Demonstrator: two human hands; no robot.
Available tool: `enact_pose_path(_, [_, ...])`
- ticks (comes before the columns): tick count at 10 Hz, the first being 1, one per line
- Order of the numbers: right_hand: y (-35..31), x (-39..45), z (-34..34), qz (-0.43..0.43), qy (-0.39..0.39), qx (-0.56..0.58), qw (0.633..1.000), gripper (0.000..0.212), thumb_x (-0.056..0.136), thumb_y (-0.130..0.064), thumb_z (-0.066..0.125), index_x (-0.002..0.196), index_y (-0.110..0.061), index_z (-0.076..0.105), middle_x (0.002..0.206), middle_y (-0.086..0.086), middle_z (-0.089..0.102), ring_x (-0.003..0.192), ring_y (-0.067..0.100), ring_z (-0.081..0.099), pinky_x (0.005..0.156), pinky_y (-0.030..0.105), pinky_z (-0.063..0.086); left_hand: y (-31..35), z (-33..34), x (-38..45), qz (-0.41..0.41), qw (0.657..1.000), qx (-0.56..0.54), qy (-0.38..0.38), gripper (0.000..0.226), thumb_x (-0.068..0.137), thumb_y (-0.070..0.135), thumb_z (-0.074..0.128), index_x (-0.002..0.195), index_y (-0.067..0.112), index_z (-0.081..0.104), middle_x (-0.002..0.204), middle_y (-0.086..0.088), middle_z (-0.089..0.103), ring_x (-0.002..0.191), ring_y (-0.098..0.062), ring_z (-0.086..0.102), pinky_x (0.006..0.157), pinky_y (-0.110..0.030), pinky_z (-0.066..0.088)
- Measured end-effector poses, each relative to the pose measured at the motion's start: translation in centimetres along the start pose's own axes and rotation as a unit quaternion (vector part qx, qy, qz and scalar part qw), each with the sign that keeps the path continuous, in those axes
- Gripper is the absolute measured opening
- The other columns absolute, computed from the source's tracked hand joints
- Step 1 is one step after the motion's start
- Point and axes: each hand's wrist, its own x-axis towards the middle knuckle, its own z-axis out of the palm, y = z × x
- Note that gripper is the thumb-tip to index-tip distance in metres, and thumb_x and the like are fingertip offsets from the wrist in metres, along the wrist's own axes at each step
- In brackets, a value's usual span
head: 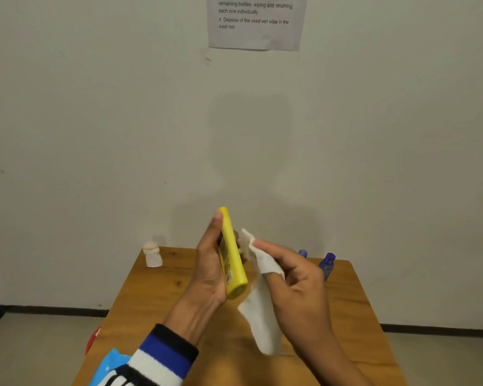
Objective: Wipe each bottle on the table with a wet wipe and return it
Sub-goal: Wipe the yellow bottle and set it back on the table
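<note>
Wooden table (156,296), seen from above. Your right hand (299,277) holds a white wipe (262,316) draped over its curled fingers. Your left hand (209,263) grips the yellow bottle (233,257), tilted above the table's middle, just beside the wipe. A white bottle (153,254) stands at the far left corner and blue bottles (327,264) at the far right.

The wall notice (255,34) reads "4 Dispose of the used wet wipe in the trash bin"; the yellow bottle (232,260) label is illegible.
</note>
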Motion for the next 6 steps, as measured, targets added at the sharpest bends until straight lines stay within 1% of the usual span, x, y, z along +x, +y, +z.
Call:
enact_pose_path(1, [0.1, 0.4, 1.1, -0.035, -0.055, -0.051, 0.997, 0.051, 0.087, -0.004, 0.064, 0.135, -0.022, 0.061, 0.141, -0.012, 0.057, 0.133, 0.0, 0.049, 0.108, 0.025, 0.044, -1.1, 0.9, -0.6, -0.034, 0.999, -0.01, -0.038, 0.026, 0.077, 0.034, 0.076, 0.08, 0.017, 0.056, 0.065, -0.002, 0.05, 0.058, -0.017, 0.055, 0.056, -0.03, 0.049])
enact_pose_path(2, [1.1, -1.6, 2.6, -0.107, -0.086, -0.152, 0.979, 0.06, 0.091, -0.02, 0.063, 0.147, -0.029, 0.045, 0.155, -0.011, 0.039, 0.144, -0.003, 0.03, 0.111, 0.013, 0.034, -0.9, 1.1, 0.1, -0.017, 0.998, 0.053, 0.034, 0.034, 0.088, 0.039, 0.059, 0.062, 0.019, 0.05, 0.056, -0.001, 0.045, 0.049, -0.016, 0.05, 0.047, -0.025, 0.042])
enact_pose_path(3, [2.5, -2.9, 1.6, -0.178, -0.034, -0.153, 0.971, 0.052, 0.086, -0.002, 0.065, 0.134, -0.023, 0.06, 0.139, -0.009, 0.057, 0.129, -0.001, 0.052, 0.101, 0.017, 0.048, -0.4, 0.5, 0.9, -0.028, 0.993, 0.012, 0.116, 0.031, 0.083, 0.045, 0.054, 0.071, 0.017, 0.047, 0.061, -0.001, 0.045, 0.056, -0.018, 0.047, 0.058, -0.03, 0.045])
enact_pose_path(4, [3.2, -2.5, -0.1, -0.177, 0.007, -0.163, 0.971, 0.047, 0.077, 0.011, 0.069, 0.113, -0.02, 0.072, 0.115, -0.01, 0.069, 0.108, -0.003, 0.064, 0.084, 0.021, 0.058, 0.0, -0.3, 1.9, -0.065, 0.984, -0.033, 0.165, 0.036, 0.082, 0.048, 0.045, 0.073, 0.012, 0.045, 0.063, -0.003, 0.05, 0.055, -0.019, 0.046, 0.055, -0.027, 0.042])
enact_pose_path(5, [2.5, -1.4, -0.5, -0.21, 0.024, -0.177, 0.961, 0.046, 0.076, 0.01, 0.062, 0.115, -0.011, 0.072, 0.122, -0.002, 0.069, 0.116, 0.003, 0.063, 0.091, 0.025, 0.057, 0.7, -0.6, 0.8, -0.099, 0.975, -0.009, 0.197, 0.045, 0.086, 0.045, 0.041, 0.06, 0.01, 0.05, 0.054, -0.004, 0.052, 0.047, -0.023, 0.052, 0.046, -0.024, 0.047])
enact_pose_path(6, [2.0, -0.1, 0.2, -0.31, -0.064, -0.26, 0.912, 0.045, 0.081, 0.002, 0.06, 0.125, -0.003, 0.066, 0.137, 0.009, 0.06, 0.133, 0.017, 0.053, 0.104, 0.035, 0.05, -0.5, 1.1, -0.5, -0.039, 0.957, -0.034, 0.286, 0.045, 0.105, 0.02, 0.043, 0.079, 0.006, 0.077, 0.08, -0.013, 0.075, 0.091, -0.033, 0.067, 0.054, -0.028, 0.058])
